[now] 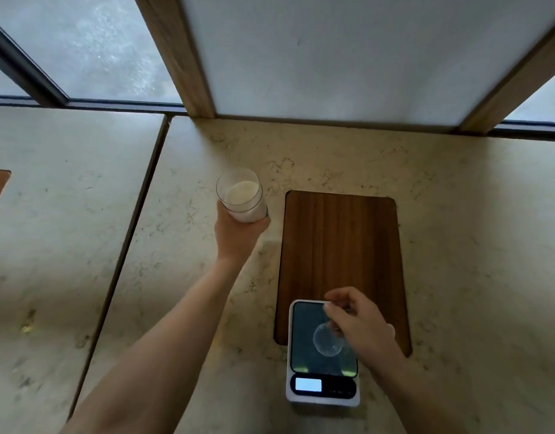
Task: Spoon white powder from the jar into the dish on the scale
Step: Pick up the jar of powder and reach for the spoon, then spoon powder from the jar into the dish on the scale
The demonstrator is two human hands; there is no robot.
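My left hand (238, 233) grips a clear jar (241, 195) of white powder from below, out on the counter left of the wooden board. The jar has no lid and is tilted toward me. A small white scale (323, 352) with a lit display sits near the front, partly on the board. A clear round dish (328, 339) rests on its dark platform. My right hand (361, 324) hovers over the dish with fingers pinched on a thin pale handle, probably the spoon; its bowl is hidden by blur and by the hand.
A dark wooden board (340, 245) is set in the pale stone counter (458, 214). A seam (129, 245) runs diagonally through the counter on the left. A white panel with wooden posts (348, 57) and windows stand at the back edge.
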